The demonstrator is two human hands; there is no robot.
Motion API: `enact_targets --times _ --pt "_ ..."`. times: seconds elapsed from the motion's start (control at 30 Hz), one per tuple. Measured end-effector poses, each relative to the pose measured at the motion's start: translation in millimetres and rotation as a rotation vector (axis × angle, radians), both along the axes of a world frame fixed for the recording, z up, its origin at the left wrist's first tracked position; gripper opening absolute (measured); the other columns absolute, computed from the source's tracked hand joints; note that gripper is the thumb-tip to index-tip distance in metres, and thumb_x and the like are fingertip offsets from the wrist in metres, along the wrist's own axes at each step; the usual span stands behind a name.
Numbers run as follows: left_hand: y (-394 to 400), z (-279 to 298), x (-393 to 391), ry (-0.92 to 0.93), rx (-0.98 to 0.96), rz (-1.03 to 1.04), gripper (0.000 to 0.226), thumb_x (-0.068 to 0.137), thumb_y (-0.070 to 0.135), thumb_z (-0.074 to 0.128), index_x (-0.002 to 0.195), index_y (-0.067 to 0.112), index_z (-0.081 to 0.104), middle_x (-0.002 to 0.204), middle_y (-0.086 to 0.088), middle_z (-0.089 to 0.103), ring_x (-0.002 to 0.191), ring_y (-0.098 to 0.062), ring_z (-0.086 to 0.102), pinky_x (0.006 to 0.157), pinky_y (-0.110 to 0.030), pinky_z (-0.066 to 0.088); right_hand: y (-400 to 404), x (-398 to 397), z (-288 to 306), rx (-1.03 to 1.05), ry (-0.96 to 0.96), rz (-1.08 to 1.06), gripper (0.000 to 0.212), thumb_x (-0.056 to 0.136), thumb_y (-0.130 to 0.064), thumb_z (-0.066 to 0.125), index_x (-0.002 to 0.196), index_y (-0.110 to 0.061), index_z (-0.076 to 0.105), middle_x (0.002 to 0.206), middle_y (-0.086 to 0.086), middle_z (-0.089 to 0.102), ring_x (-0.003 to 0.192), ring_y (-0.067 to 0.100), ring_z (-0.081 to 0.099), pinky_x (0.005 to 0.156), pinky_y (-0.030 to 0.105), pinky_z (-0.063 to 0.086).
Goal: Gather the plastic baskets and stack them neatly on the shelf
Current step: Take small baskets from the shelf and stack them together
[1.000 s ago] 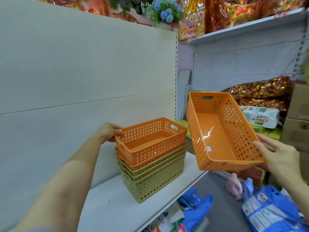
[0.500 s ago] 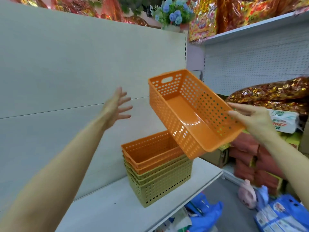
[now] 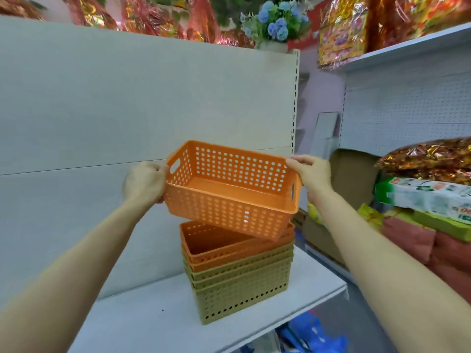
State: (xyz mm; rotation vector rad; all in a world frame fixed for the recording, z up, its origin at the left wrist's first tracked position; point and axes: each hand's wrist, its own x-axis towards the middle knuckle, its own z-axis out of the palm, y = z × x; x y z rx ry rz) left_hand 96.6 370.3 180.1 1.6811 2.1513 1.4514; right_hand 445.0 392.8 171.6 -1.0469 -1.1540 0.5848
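Both hands hold one orange basket in the centre of the frame, above the stack. The left hand grips the basket's left end, fingers curled round the wall by the handle slot. The right hand grasps the right end, fingers over the rim and thumb down the outer side. The basket is tilted, its opening turned toward the camera; its lower right corner sits just at the rim of the top basket, though whether they touch cannot be told.

The stack stands on the white shelf at lower centre: orange baskets nested on top, olive-green ones beneath, close to the pale back panel.

At the upper centre, blue flowers sit above the panel. To the right, gold foil packets lie on boxed goods, and a blue bag shows below the shelf edge.
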Motion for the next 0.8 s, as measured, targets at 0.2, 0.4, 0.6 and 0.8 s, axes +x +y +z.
enact_targets --times 0.2,0.4,0.6,0.8 --pt "-1.8 -42.0 33.5 0.055 -0.072 0.279 0.052 0.091 0.046 0.036 0.094 0.01 0.073 0.089 -0.02 0.075 0.093 -0.039 0.069 0.083 -0.041 0.055 9.2 -6.8 -26.3 -0.055 0.174 0.228 0.018 0.097 -0.018 0.051 0.099 -0.021 0.069 0.095 0.001 0.07 0.088 0.02 0.067 0.077 0.038 0.056" --pt "-17.2 -67.5 61.2 -0.003 -0.161 0.218 0.063 0.082 0.055 0.022 0.094 0.018 0.071 0.086 -0.01 0.077 0.084 -0.035 0.073 0.089 -0.043 0.056 41.7 9.4 -32.2 -0.161 0.112 0.288 0.041 0.102 -0.015 0.043 0.141 -0.005 0.044 0.125 0.013 0.062 0.11 0.026 0.064 0.094 0.043 0.053" --pt "-25.3 -81.1 61.6 0.056 -0.281 0.171 0.056 0.09 0.054 0.027 0.104 0.019 0.068 0.102 -0.007 0.075 0.098 -0.031 0.069 0.092 -0.04 0.053 52.7 6.5 -67.3 -0.274 0.094 0.274 0.034 0.101 -0.009 0.043 0.133 -0.005 0.054 0.109 0.007 0.066 0.09 0.016 0.064 0.065 0.025 0.049" --pt "-30.5 -99.0 70.6 0.123 -0.254 0.248 0.037 0.097 0.028 0.037 0.094 0.004 0.065 0.1 -0.018 0.07 0.095 -0.038 0.063 0.078 -0.038 0.047 38.0 12.0 -87.4 -0.242 -0.03 0.112 0.035 0.097 -0.015 0.047 0.129 -0.014 0.061 0.124 0.006 0.066 0.106 0.023 0.064 0.091 0.044 0.054"
